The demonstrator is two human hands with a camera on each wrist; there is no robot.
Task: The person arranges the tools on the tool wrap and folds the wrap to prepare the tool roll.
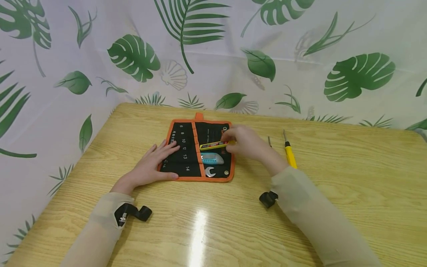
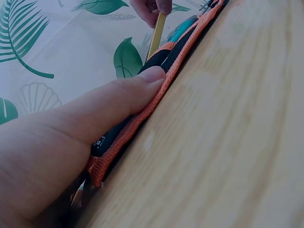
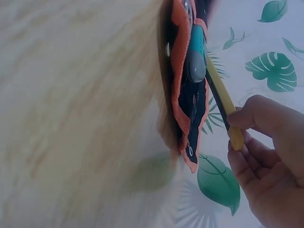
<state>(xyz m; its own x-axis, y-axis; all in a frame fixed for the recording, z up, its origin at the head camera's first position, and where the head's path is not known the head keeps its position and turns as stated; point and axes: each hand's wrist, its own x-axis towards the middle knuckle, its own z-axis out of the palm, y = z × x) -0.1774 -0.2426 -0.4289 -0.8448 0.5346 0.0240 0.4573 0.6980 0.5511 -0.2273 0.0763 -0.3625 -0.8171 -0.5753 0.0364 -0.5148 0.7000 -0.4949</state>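
Two hands work at the black tool pouch on the worktop. The right hand pinches one end of the yellow tool; the other end is at the mouth of a pocket, and I cannot tell how far in it goes. The left hand lies spread out on the pouch's left side. To slide the tool well, keep it straight with the pocket and go gently, with the left hand holding the pouch still. If it tips, it could catch on the orange strip. The blue cutter sticks out just beside it and might get bumped. Next comes a wrench. A yellow screwdriver and a thin metal rod lie farther right, partly hidden by the arm.
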